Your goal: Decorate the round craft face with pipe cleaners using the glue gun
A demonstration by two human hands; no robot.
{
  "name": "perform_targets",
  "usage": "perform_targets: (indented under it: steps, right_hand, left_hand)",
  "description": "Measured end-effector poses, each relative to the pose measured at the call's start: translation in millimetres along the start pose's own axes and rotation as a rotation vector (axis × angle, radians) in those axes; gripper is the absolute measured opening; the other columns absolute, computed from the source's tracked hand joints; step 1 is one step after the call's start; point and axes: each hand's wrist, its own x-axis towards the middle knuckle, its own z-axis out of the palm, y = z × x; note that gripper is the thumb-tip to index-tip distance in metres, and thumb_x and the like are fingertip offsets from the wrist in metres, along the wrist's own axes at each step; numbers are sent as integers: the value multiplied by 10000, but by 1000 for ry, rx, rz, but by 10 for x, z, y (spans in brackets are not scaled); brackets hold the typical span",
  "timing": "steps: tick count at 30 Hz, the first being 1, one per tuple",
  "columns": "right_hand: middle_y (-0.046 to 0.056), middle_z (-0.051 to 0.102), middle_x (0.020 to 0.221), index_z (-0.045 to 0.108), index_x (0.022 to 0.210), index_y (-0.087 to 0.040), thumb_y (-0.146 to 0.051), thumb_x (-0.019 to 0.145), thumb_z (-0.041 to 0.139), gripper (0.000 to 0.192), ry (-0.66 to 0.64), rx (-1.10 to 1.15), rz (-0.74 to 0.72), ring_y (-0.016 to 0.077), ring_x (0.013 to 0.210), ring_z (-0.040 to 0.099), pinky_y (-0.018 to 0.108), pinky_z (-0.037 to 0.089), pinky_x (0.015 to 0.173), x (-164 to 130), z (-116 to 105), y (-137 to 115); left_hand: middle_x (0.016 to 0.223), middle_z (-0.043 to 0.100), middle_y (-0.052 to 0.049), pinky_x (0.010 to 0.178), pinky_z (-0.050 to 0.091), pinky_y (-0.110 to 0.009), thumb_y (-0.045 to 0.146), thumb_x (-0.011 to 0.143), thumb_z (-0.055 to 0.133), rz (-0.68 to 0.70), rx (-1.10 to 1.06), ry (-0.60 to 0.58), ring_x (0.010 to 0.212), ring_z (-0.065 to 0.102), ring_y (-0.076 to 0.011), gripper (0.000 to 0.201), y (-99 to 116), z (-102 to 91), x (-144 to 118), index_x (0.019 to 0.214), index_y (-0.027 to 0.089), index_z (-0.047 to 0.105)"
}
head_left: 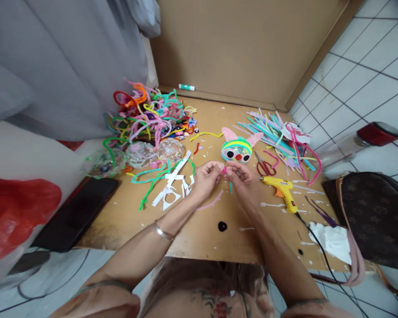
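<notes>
Low wooden board [199,229] on white tiled floor serves as the work surface. At centre, the left hand [207,176] and right hand [242,176] meet, fingertips pinched shut on a small pink pipe-cleaner piece [223,169] between them. At twelve o'clock sits a googly-eyed craft face [237,149]; at three o'clock, red scissors [264,167] and a yellow glue gun [283,191]; at ten o'clock, a tangled pipe-cleaner heap [149,115].

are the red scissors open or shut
Shut, as far as shows: the red scissors lie flat on the table, the handle loops close together, beside the glue gun.
</notes>
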Motion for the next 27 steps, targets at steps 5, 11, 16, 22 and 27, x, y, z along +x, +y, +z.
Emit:
perform_targets:
  steps: [5, 11, 16, 22, 27]
  right_hand:
    - [30, 745, 837, 734, 943, -233, -411, 819, 710, 218, -8, -47, -43, 166, 721, 683, 337, 583, 725, -17, 6, -28]
    - [31, 739, 828, 747, 889, -233, -389, 839, 669, 181, -4, -141, -110, 163, 706, 670, 320, 561, 693, -27, 21, -56]
    - [33, 741, 851, 760, 897, -238, -366, 858, 645, 176, -37, -193, -133, 164, 745, 672, 318, 556, 719, -39, 10, -64]
    - [38, 745, 875, 760, 907, -242, -376, 859, 664, 172, -35, -182, -135, 180, 803, 680, 336, 568, 760, -47, 11, -49]
    - [35, 749, 889, 731, 959, -236, -442, 856, 677, 237, 5, -134, -89, 174, 792, 689, 341, 577, 785, -46, 13, -22]
  left_hand:
    - [562, 531, 28, 504, 294, -226, 664, 726, 757, -8, -6, 6, 504, 388, -66, 529, 1, 4, 8, 696, 151, 631]
    - [550, 512, 37, 498, 286, -222, 637, 707, 778, -25, -46, 24, 499, 374, -62, 508, -11, 16, 10, 682, 155, 619]
    - [568, 507, 38, 496, 282, -212, 601, 688, 800, -52, -119, 45, 502, 370, -56, 489, 16, 41, 2, 666, 158, 595]
    - [552, 500, 43, 490, 277, -207, 601, 658, 819, -69, -147, 55, 492, 369, -53, 498, 26, 55, 0, 659, 157, 594]
    - [558, 506, 40, 490, 282, -212, 609, 663, 814, -56, -99, 56, 500, 377, -57, 499, 31, 55, -6, 667, 157, 603]
